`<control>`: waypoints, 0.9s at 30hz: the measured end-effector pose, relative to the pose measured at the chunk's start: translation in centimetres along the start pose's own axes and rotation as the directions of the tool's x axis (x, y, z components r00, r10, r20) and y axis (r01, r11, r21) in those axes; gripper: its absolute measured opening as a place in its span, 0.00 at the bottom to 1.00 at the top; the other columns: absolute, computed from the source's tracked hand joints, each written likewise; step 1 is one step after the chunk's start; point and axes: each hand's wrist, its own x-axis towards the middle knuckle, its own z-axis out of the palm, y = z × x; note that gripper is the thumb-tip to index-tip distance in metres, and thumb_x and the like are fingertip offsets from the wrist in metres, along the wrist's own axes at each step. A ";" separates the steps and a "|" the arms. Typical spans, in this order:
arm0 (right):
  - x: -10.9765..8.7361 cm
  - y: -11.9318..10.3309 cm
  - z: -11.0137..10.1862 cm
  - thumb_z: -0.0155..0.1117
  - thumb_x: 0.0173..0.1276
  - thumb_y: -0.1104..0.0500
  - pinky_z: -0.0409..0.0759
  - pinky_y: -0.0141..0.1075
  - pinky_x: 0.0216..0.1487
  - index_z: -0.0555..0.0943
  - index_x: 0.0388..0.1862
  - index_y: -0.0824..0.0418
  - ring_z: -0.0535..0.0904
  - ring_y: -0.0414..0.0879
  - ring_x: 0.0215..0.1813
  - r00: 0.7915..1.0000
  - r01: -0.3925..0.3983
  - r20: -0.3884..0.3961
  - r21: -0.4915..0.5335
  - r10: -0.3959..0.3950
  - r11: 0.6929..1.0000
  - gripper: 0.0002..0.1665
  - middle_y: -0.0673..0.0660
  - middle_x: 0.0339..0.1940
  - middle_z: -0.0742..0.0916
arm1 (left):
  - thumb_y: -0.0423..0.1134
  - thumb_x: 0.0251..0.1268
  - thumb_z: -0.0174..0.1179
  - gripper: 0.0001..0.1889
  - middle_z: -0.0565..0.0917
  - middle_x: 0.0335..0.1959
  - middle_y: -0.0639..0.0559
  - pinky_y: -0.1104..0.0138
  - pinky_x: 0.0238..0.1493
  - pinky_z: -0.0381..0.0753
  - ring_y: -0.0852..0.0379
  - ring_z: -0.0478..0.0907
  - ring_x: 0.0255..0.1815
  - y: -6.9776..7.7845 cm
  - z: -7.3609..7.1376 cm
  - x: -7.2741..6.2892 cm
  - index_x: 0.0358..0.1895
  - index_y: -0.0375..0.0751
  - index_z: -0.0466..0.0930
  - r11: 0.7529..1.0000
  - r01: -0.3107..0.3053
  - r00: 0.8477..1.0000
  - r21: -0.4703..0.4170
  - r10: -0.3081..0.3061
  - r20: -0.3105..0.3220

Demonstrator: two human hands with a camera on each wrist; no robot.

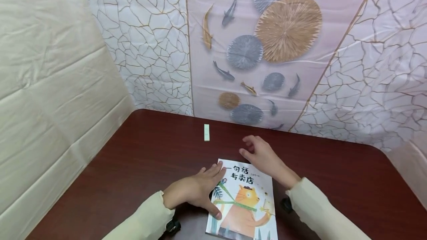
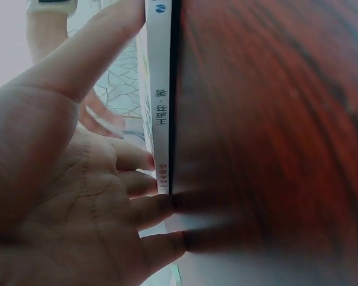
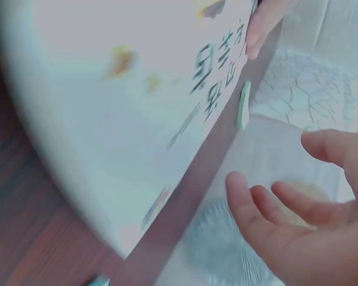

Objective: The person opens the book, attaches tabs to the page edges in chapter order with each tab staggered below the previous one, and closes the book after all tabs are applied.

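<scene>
A picture book (image 1: 238, 221) with an orange cat and dark Chinese lettering on its white cover lies flat on the table before me. My left hand (image 1: 200, 190) rests along its left edge, fingers spread, with the thumb and the fingertips touching the cover's side. In the left wrist view the book's white spine (image 2: 161, 89) runs between the thumb and the fingertips. Above the book's top right corner hovers my right hand (image 1: 263, 156), its fingers loosely bent. Nothing is held in it, and the right wrist view shows these fingers (image 3: 250, 214) apart from the cover.
Beyond the book, a small pale green strip (image 1: 207, 132) lies on the dark red-brown table (image 1: 150, 151). Behind the table's far edge hangs a patterned cloth (image 1: 213, 84) with fish and round leaves. A cream cloth wall (image 1: 60, 95) borders the left side.
</scene>
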 end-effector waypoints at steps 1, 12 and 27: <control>0.9 -0.4 0.4 0.67 0.76 0.60 0.84 0.53 0.54 0.78 0.64 0.73 0.84 0.59 0.53 1.000 -0.004 0.004 0.013 0.004 1.000 0.24 0.69 0.55 0.85 | 0.67 0.50 0.78 0.70 0.38 0.89 0.50 0.51 0.86 0.45 0.52 0.38 0.89 0.0 0.0 -0.1 0.88 0.46 0.42 1.000 0.003 1.000 0.005 -0.003 -0.006; 7.0 -1.5 3.3 0.65 0.77 0.67 0.83 0.52 0.59 0.76 0.66 0.72 0.81 0.60 0.60 0.985 0.097 0.149 -0.057 -0.088 0.994 0.22 0.68 0.60 0.82 | 0.65 0.53 0.78 0.68 0.38 0.89 0.50 0.50 0.86 0.43 0.52 0.37 0.89 -0.4 -0.1 -0.2 0.88 0.47 0.41 0.999 0.003 1.000 -0.048 -0.004 -0.003; 12.2 -0.4 4.6 0.63 0.76 0.71 0.70 0.55 0.76 0.76 0.71 0.68 0.71 0.62 0.76 0.924 0.276 0.288 -0.051 -0.250 0.960 0.26 0.66 0.73 0.78 | 0.64 0.52 0.79 0.68 0.37 0.89 0.52 0.50 0.86 0.42 0.52 0.37 0.89 -0.3 -0.1 -0.1 0.88 0.47 0.42 0.997 -0.017 1.000 -0.080 0.018 0.004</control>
